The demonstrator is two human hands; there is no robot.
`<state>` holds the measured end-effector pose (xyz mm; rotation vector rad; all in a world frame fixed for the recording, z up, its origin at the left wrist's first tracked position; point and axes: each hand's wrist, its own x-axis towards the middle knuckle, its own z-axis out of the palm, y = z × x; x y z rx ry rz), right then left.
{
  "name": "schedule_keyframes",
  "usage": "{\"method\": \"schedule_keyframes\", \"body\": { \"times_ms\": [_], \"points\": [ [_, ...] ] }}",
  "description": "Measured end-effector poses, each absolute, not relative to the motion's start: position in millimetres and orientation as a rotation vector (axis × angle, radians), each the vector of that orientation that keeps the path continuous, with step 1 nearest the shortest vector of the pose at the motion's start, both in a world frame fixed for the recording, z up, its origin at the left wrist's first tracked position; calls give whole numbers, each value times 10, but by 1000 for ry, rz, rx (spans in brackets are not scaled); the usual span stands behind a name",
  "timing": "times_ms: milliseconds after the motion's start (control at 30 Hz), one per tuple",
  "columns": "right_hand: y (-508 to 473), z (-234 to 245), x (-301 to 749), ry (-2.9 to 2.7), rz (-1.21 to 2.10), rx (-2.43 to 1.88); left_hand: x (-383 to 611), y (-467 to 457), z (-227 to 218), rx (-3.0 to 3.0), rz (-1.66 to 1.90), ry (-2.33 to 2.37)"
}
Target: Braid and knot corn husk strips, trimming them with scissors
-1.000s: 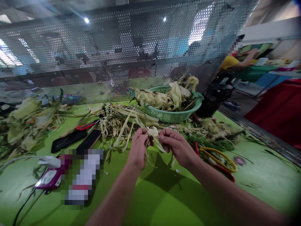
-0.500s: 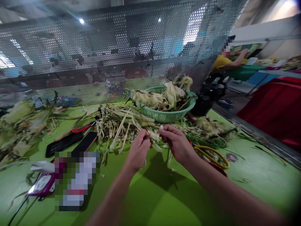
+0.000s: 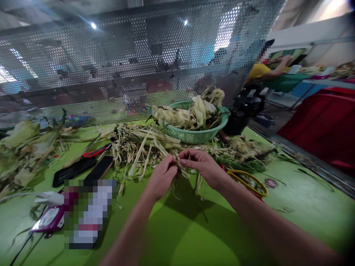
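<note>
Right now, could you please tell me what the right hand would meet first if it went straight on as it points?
Likely the left hand, just across the pale husk from the right hand, though depth is unclear.

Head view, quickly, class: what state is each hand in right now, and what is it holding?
Left hand: closed, pinching pale plant strips.
Right hand: closed, thumb and forefinger pinching apparently the same strips.

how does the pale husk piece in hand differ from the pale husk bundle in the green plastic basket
The pale husk piece is pinched between left hand and right hand; the pale husk bundle rests in the green plastic basket. The piece is small, mostly hidden; the bundle is bulkier. Both look pale.
</note>
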<state>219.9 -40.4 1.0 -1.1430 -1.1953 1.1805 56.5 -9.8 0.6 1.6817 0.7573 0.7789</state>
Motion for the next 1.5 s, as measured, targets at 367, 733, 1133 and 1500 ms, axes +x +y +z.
{"method": "schedule_keyframes", "body": {
  "times_ms": [367,733,1133,1500],
  "points": [
    [-422,15,2143,-1053,1143,-1088,592,-66,-75,1532,800,603],
    [-413,45,2191,-872,1163,-1027,598,-80,-47,1371,791,607],
    [-394,-9,2190,-849,1096,-1056,608,-93,-45,1230,834,570],
    [-440,64,2133,-1086,1330,-1102,599,-55,-36,1179,947,606]
  ]
}}
